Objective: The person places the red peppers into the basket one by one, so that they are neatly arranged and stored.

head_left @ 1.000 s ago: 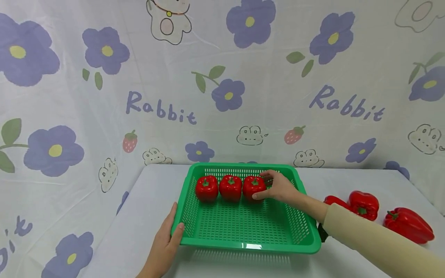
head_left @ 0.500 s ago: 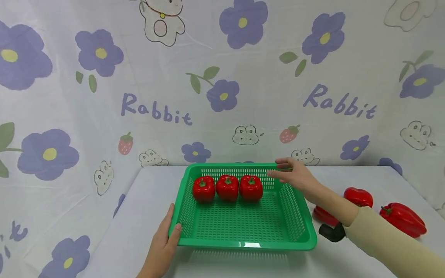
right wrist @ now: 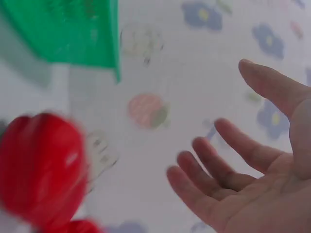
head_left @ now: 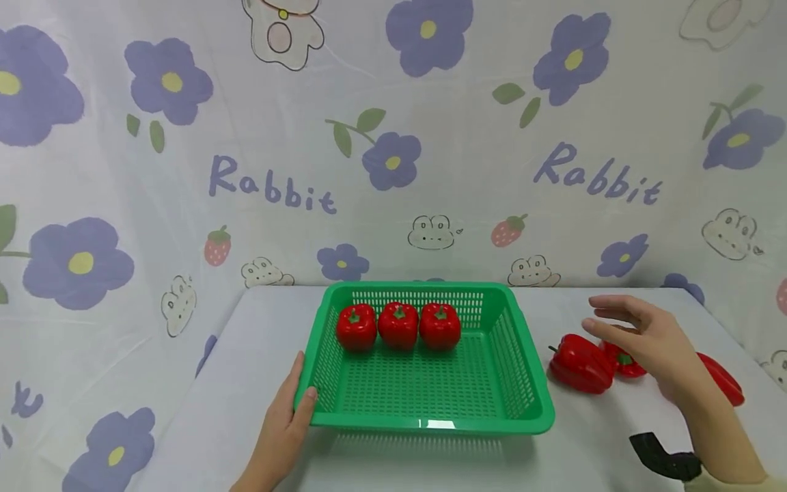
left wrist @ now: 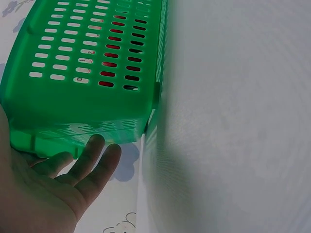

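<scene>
A green plastic basket [head_left: 486, 425] stands on the table with three red bell peppers [head_left: 398, 329] in a row along its back side, stems up. At the basket's left front corner, my left hand [head_left: 281, 427] holds the rim, thumb on top and fingers along the outside; in the left wrist view several fingers hang free of the wall. My right hand [head_left: 652, 338] is in the air right of the basket, fingers spread and holding nothing. Just below and left of it lies a red bell pepper [head_left: 581, 364], with another red pepper [head_left: 626, 362] partly hidden behind the hand.
A third loose red pepper [head_left: 722, 380] lies farther right, partly covered by the right forearm. A black strap [head_left: 667, 459] hangs at the right wrist. The white table [head_left: 246, 348] ends at a patterned curtain [head_left: 467, 157] behind the basket.
My right hand has let go of the rightmost pepper in the basket, lifted out over the rim and moved right above the loose peppers. The left hand keeps its place on the basket.
</scene>
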